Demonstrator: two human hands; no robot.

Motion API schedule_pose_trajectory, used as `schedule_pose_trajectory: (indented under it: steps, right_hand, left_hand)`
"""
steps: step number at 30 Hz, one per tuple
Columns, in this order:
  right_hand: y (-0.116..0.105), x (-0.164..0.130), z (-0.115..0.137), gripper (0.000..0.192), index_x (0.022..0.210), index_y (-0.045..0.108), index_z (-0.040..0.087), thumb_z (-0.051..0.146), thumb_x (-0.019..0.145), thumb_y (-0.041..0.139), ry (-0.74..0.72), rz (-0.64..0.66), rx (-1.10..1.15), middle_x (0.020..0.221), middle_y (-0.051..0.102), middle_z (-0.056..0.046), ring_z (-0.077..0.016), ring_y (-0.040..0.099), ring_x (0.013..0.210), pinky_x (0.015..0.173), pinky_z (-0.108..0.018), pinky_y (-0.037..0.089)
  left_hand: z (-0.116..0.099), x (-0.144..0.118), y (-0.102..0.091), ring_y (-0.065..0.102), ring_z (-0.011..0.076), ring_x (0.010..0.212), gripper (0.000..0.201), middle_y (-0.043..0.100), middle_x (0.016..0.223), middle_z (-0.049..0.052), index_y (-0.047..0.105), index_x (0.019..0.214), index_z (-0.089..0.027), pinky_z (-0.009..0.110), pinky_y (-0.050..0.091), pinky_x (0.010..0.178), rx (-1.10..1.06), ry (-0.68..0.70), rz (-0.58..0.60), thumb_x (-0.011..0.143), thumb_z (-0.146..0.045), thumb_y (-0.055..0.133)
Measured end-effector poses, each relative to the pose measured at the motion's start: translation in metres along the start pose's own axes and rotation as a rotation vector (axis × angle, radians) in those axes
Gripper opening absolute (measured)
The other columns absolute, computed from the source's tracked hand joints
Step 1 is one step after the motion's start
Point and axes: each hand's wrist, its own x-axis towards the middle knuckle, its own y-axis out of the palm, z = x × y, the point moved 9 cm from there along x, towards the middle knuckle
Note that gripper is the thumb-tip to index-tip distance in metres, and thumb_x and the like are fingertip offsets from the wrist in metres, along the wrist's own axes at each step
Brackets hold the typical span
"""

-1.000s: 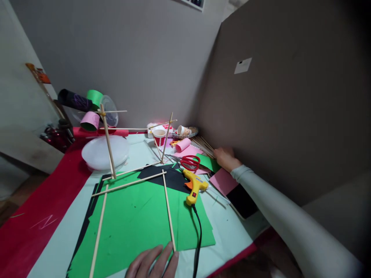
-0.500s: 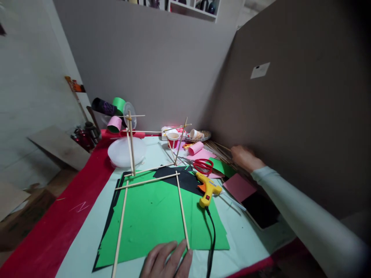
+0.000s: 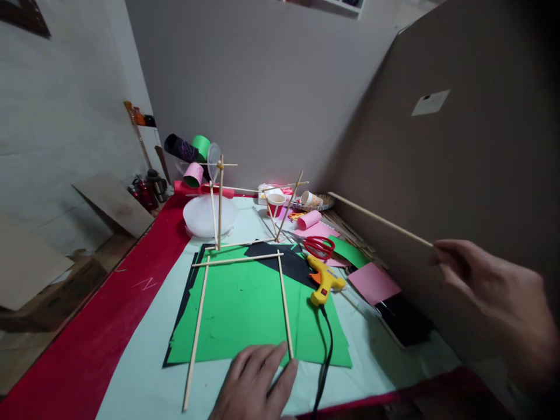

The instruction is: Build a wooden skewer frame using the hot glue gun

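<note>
Grey walls close in the far side of a work table (image 3: pixel 131 373), which is covered by a pale sheet with a red cloth along its left and near edges. Tall brown cardboard (image 3: pixel 459 175) stands along the right side.

One green paper sheet (image 3: pixel 245 309) lies in the middle over black paper (image 3: pixel 280 259). On it rests a frame of thin wooden sticks (image 3: pixel 238 259): two long sticks run toward the viewer, joined by two cross sticks at the far end. From those far corners rise upright and slanted sticks; I count about four, tied by thin cross pieces, though the exact number is hard to read.

The left hand (image 3: pixel 254 385) lies flat and open at the near edge of the green sheet, its fingers touching the near end of the right-hand long stick (image 3: pixel 285 306).

The right hand (image 3: pixel 494 303) is raised at the right, blurred, with fingers pinched on one long thin wooden skewer (image 3: pixel 378 219), which points away toward the back of the table, in the air in front of the cardboard.

One yellow glue gun (image 3: pixel 324 283) with a black cord lies just right of the frame. One pair of red-handled scissors (image 3: pixel 318 246) lies behind it. Two pink paper pieces and one dark phone (image 3: pixel 405 321) lie to the right. One white round lid (image 3: pixel 207 214) sits at the back left.
</note>
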Motion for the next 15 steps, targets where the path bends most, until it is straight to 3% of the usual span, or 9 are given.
schedule_pose_trajectory:
  steps: [2, 4, 7, 11, 14, 15]
  right_hand:
    - [0.005, -0.026, 0.016, 0.025, 0.105, 0.071, 0.019, 0.027, 0.086, 0.056, 0.020, 0.055, 0.311, 0.068, 0.070, -0.007, -0.0201, 0.063, 0.057, 0.058, -0.031, 0.044]
    - [0.021, -0.047, 0.045, 0.026, 0.105, 0.071, 0.017, 0.031, 0.088, 0.057, -0.013, 0.188, 0.574, 0.059, 0.063, -0.002, -0.0174, 0.057, 0.050, 0.051, -0.029, 0.041]
    - [0.047, -0.072, 0.099, 0.022, 0.103, 0.071, 0.016, 0.030, 0.095, 0.056, -0.146, 0.360, 0.796, 0.072, 0.070, -0.004, -0.0127, 0.055, 0.047, 0.050, -0.026, 0.040]
    - [0.074, -0.096, 0.152, 0.019, 0.102, 0.070, 0.017, 0.021, 0.100, 0.051, -0.401, 0.472, 0.787, 0.081, 0.075, -0.005, -0.0140, 0.064, 0.060, 0.061, -0.025, 0.045]
    - [0.085, -0.110, 0.168, 0.021, 0.102, 0.068, 0.016, 0.016, 0.101, 0.047, -0.524, 0.481, 0.722, 0.087, 0.076, -0.007, -0.0170, 0.069, 0.073, 0.067, -0.026, 0.045]
    - [0.089, -0.113, 0.169, 0.022, 0.104, 0.068, 0.016, 0.016, 0.101, 0.046, -0.539, 0.489, 0.688, 0.088, 0.076, -0.008, -0.0174, 0.069, 0.074, 0.067, -0.026, 0.045]
  left_hand:
    - [0.000, 0.006, -0.013, 0.070, 0.0226, 0.100, 0.041, 0.077, 0.116, 0.010, 0.067, 0.120, -0.016, 0.039, 0.058, 0.082, -0.068, -0.069, -0.018, 0.107, -0.034, 0.032]
    - [-0.005, 0.010, -0.013, 0.068, 0.0256, 0.110, 0.036, 0.073, 0.126, 0.014, 0.062, 0.130, -0.014, 0.042, 0.059, 0.089, -0.160, -0.108, 0.107, 0.104, -0.025, 0.040]
    - [-0.004, 0.007, -0.022, 0.060, 0.0266, 0.127, 0.041, 0.066, 0.139, 0.015, 0.055, 0.140, -0.012, 0.043, 0.056, 0.103, -0.292, -0.181, 0.200, 0.100, -0.018, 0.053]
    - [0.025, -0.014, -0.050, 0.057, 0.0219, 0.131, 0.046, 0.067, 0.137, 0.013, 0.054, 0.141, -0.012, 0.036, 0.051, 0.109, -0.317, -0.197, 0.157, 0.095, -0.007, 0.058]
    - [0.056, -0.031, -0.067, 0.066, 0.0221, 0.111, 0.040, 0.074, 0.123, 0.009, 0.062, 0.132, -0.018, 0.036, 0.054, 0.095, -0.063, -0.122, 0.183, 0.093, -0.009, 0.062]
    - [0.072, -0.034, -0.072, 0.068, 0.0235, 0.103, 0.035, 0.075, 0.120, 0.010, 0.065, 0.129, -0.018, 0.038, 0.054, 0.089, 0.035, -0.189, 0.176, 0.094, -0.013, 0.064]
